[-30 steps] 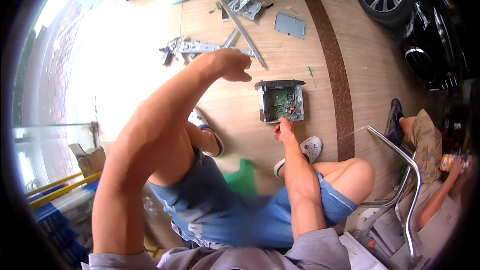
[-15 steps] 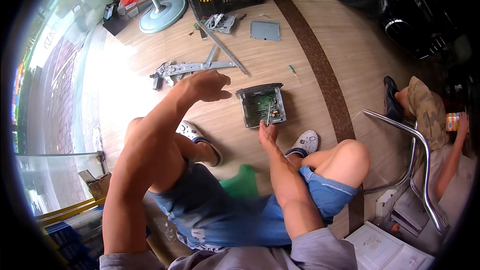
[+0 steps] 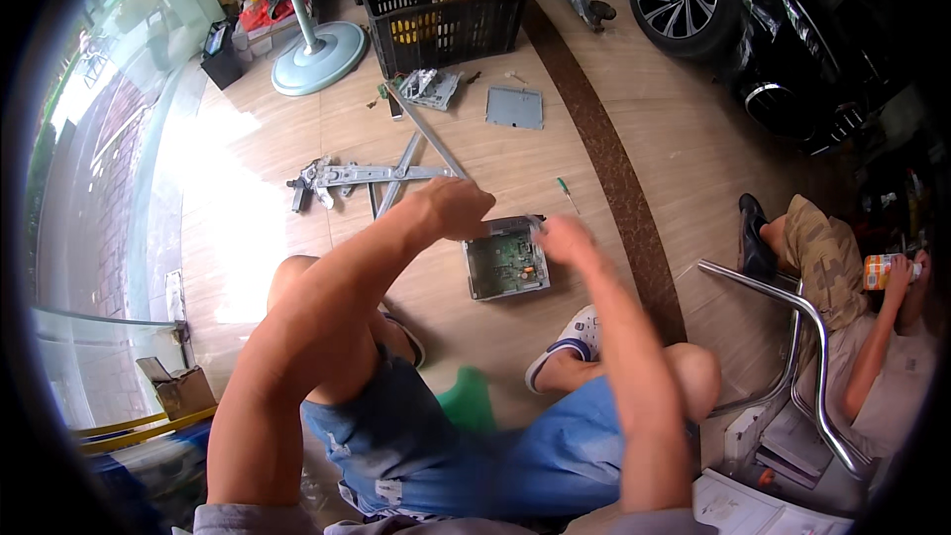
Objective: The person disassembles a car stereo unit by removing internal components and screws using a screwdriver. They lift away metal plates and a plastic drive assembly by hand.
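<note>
Head view: the box (image 3: pixel 510 292) is lying open on the floor (image 3: pixel 684 139), just beyond the person's shoes (image 3: pixel 584 334), its green board (image 3: pixel 510 263) facing up. Its outline is looking nearly square, so no long axis is standing out; its dark front (image 3: pixel 507 225) is running left to right along the far side, rising slightly rightward. Both hands are meeting that side from opposite ends, so most of the box is lying between them and the person's body.

The left hand (image 3: pixel 464 208) is hovering at the far left corner, fingers pointing right; whether it is touching or pinching anything, I cannot tell. The right hand (image 3: pixel 568 240) is overlapping the far right corner, looking about as near; it is showing blurred, so its grip is staying unclear.

Past the right hand, a screwdriver (image 3: pixel 564 187) is lying apart; a bracket (image 3: pixel 347 175) is stretching leftward, and a plate (image 3: pixel 514 108) is lying near a crate (image 3: pixel 446 25).
</note>
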`<state>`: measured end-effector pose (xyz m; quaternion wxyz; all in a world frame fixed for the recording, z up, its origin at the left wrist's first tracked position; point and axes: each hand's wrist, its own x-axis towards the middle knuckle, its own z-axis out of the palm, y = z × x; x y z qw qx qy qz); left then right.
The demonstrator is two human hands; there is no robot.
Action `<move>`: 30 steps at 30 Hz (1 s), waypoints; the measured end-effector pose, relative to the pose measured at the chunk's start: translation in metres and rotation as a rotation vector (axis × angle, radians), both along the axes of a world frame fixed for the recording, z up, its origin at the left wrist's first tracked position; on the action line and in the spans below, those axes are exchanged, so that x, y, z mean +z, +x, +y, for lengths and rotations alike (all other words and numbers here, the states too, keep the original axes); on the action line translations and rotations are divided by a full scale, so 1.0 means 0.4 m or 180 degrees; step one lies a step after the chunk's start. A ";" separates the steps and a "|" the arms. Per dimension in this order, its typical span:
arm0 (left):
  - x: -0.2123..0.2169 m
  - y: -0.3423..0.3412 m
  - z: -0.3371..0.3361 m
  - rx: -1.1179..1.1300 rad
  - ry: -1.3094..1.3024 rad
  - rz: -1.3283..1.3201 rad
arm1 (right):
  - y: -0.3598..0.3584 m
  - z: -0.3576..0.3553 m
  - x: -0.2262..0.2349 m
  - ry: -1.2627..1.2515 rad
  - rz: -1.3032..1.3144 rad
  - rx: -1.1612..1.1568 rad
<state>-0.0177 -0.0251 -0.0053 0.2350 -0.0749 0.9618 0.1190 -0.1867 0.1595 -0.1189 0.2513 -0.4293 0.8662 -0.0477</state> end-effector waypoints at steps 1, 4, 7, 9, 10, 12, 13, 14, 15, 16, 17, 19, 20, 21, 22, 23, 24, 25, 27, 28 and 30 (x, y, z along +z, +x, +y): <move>-0.029 -0.011 -0.001 -0.0008 0.0088 0.0212 | -0.055 -0.016 0.092 0.0361 0.0348 0.0645; -0.046 0.000 -0.001 0.0057 0.0267 0.0550 | -0.075 -0.039 0.340 0.0657 0.0649 0.0564; -0.033 -0.011 0.012 0.0018 0.0392 0.0892 | -0.036 0.033 0.458 0.0708 0.0724 0.0512; -0.033 -0.019 0.025 -0.0157 0.0275 0.0953 | -0.022 0.119 0.428 0.0355 0.0137 0.0621; -0.013 -0.038 0.042 -0.0371 0.0183 0.0886 | 0.010 0.172 0.455 0.0664 -0.0123 0.0300; -0.014 -0.001 0.021 -0.0232 0.0111 0.0519 | 0.036 0.140 0.410 0.0841 -0.0623 0.0254; -0.013 0.010 0.025 -0.0255 0.0134 0.0270 | 0.049 0.138 0.422 0.0756 -0.0452 0.0475; -0.039 0.001 0.010 -0.0308 0.0034 -0.0153 | 0.060 0.136 0.426 0.0664 -0.0281 0.0696; -0.049 0.014 0.015 -0.0317 0.0042 -0.0181 | 0.073 0.132 0.415 0.0667 -0.0310 0.0690; -0.048 0.011 0.023 -0.0345 0.0068 -0.0210 | 0.075 0.126 0.405 0.0532 -0.0303 0.0708; -0.044 0.007 0.032 -0.0372 0.0092 -0.0239 | 0.080 0.119 0.403 0.0396 -0.0294 0.0727; -0.035 0.002 0.043 -0.0372 0.0059 -0.0084 | 0.095 0.096 0.418 0.0627 -0.0137 0.0784; -0.031 0.001 0.047 -0.0352 0.0038 0.0063 | 0.104 0.089 0.428 0.0868 0.0012 0.0860; -0.027 -0.003 0.053 -0.0370 0.0032 0.0059 | 0.110 0.092 0.434 0.0862 0.0007 0.0843; -0.025 -0.001 0.056 -0.0378 0.0065 -0.0028 | 0.117 0.088 0.430 0.0830 0.0005 0.0920; -0.023 0.001 0.059 -0.0385 0.0101 -0.0117 | 0.123 0.083 0.428 0.0800 0.0003 0.0996; -0.020 0.005 0.064 -0.0358 0.0089 -0.0156 | 0.130 0.078 0.433 0.0780 -0.0029 0.1027; -0.009 0.005 0.081 -0.0393 0.0124 -0.0091 | 0.139 0.083 0.453 0.0605 -0.0126 0.0958; -0.010 0.008 0.104 -0.0431 0.0171 -0.0039 | 0.148 0.093 0.465 0.0439 -0.0235 0.0886; -0.019 0.009 0.111 -0.0487 0.0220 0.0009 | 0.148 0.101 0.462 0.0173 -0.0198 0.0931; -0.029 0.018 0.117 -0.0539 0.0274 0.0039 | 0.150 0.107 0.463 -0.0093 -0.0178 0.0974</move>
